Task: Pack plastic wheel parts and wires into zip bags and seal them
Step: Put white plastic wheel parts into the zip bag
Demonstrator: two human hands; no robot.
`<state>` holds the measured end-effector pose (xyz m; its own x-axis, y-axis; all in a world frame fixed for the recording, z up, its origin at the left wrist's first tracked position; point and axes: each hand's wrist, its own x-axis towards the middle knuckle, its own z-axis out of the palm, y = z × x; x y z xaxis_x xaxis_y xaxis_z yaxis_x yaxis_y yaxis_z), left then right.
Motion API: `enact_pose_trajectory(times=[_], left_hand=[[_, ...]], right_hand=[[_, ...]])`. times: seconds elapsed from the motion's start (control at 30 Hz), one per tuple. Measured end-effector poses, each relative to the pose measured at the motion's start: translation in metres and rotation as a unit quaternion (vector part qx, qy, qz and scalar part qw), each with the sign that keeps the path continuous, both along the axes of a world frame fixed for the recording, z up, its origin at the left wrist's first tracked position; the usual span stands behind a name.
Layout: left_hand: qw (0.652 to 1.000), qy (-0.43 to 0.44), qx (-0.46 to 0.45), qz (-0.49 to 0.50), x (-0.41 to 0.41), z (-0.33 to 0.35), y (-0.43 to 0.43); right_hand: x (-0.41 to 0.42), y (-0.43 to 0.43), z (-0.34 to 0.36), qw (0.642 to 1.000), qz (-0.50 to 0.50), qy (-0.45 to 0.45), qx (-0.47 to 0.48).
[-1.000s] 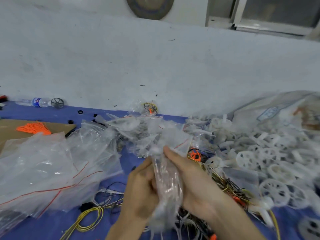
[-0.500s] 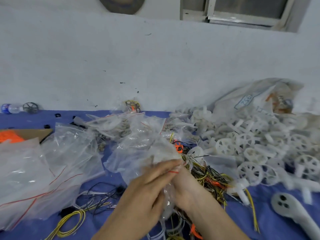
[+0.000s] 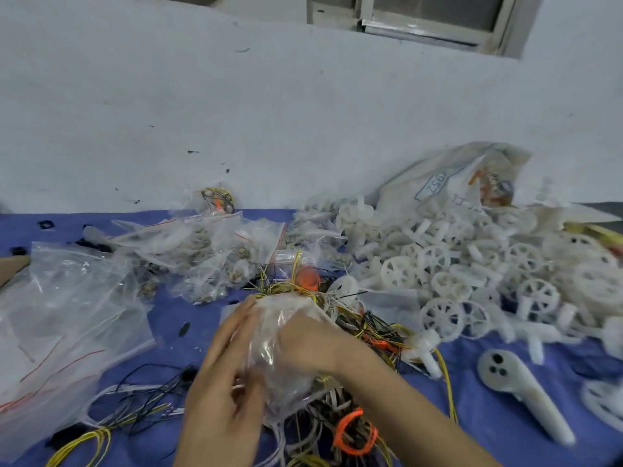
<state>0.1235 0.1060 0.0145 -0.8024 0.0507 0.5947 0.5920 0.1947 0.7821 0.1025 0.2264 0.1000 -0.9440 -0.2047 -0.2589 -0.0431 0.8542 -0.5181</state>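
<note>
Fingers of the left hand are laid fairly straight and close together against the left side of the zip bag, though blurred. The right hand is curled into the bag's right side, fingertips hidden by plastic. Beneath the zip bag a tangle of wires is spread. Right of it, farther off, white wheel parts are heaped; behind it, filled bags are piled.

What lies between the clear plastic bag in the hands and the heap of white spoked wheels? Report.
A tangle of yellow, black and orange wires on the blue cloth; head view.
</note>
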Motion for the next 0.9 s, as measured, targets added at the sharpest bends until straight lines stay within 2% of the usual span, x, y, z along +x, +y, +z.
enact_pose_trajectory(times=[0.03, 0.07, 0.1, 0.17, 0.2, 0.23, 0.27, 0.3, 0.33, 0.37, 0.4, 0.43, 0.47, 0.53, 0.57, 0.7, 0.77, 0.83, 0.9], left_hand=[[1.0, -0.017, 0.002, 0.005, -0.001, -0.001, -0.002], [1.0, -0.022, -0.001, 0.005, 0.001, 0.001, -0.001], [1.0, -0.02, 0.002, 0.005, 0.005, 0.003, 0.0], [1.0, -0.01, 0.017, 0.002, 0.009, 0.012, -0.001], [1.0, -0.007, 0.018, 0.007, 0.01, 0.016, -0.001], [1.0, -0.009, 0.015, 0.012, 0.01, 0.019, -0.001], [1.0, -0.018, 0.022, 0.01, 0.009, 0.021, 0.001], [0.999, -0.034, 0.037, 0.0, 0.008, 0.021, 0.003], [0.998, -0.048, 0.05, -0.01, 0.007, 0.02, 0.006], [0.996, -0.061, 0.059, -0.023, 0.006, 0.02, 0.009], [0.995, -0.069, 0.061, -0.037, 0.004, 0.019, 0.012], [0.994, -0.075, 0.056, -0.048, 0.004, 0.021, 0.015], [0.994, -0.077, 0.05, -0.059, 0.003, 0.022, 0.017], [0.995, -0.069, 0.032, -0.06, 0.0, 0.025, 0.021], [0.996, -0.061, 0.019, -0.06, -0.001, 0.025, 0.023], [0.995, -0.041, -0.033, -0.08, -0.005, 0.031, 0.028], [0.994, -0.038, -0.063, -0.084, -0.009, 0.035, 0.023], [0.991, -0.042, -0.095, -0.088, -0.016, 0.042, 0.015], [0.985, -0.065, -0.124, -0.101, -0.025, 0.052, 0.009]], right_hand=[[0.006, 0.007, 0.006, 0.996, 0.082, 0.033, 0.016], [0.015, 0.019, 0.009, 0.99, 0.131, 0.056, -0.013], [0.031, 0.034, 0.016, 0.978, 0.177, 0.083, -0.078], [0.055, 0.076, 0.031, 0.942, 0.22, 0.074, -0.24], [0.06, 0.102, 0.035, 0.921, 0.198, 0.101, -0.321], [0.061, 0.127, 0.034, 0.914, 0.122, 0.164, -0.35], [0.053, 0.154, 0.025, 0.917, -0.013, 0.237, -0.322], [0.042, 0.182, 0.008, 0.913, -0.18, 0.269, -0.25], [0.032, 0.2, -0.01, 0.911, -0.316, 0.222, -0.141], [0.024, 0.214, -0.036, 0.904, -0.402, 0.13, -0.059], [0.019, 0.222, -0.064, 0.895, -0.441, 0.063, -0.034], [0.016, 0.227, -0.09, 0.884, -0.461, 0.045, -0.062], [0.014, 0.229, -0.109, 0.868, -0.481, 0.063, -0.107], [0.012, 0.223, -0.125, 0.831, -0.512, 0.137, -0.168], [0.009, 0.219, -0.127, 0.826, -0.511, 0.162, -0.176], [-0.002, 0.199, -0.128, 0.858, -0.458, 0.206, -0.107], [0.004, 0.199, -0.122, 0.839, -0.479, 0.229, -0.116], [0.011, 0.203, -0.105, 0.801, -0.504, 0.279, -0.16], [0.018, 0.2, -0.07, 0.712, -0.506, 0.333, -0.355]])
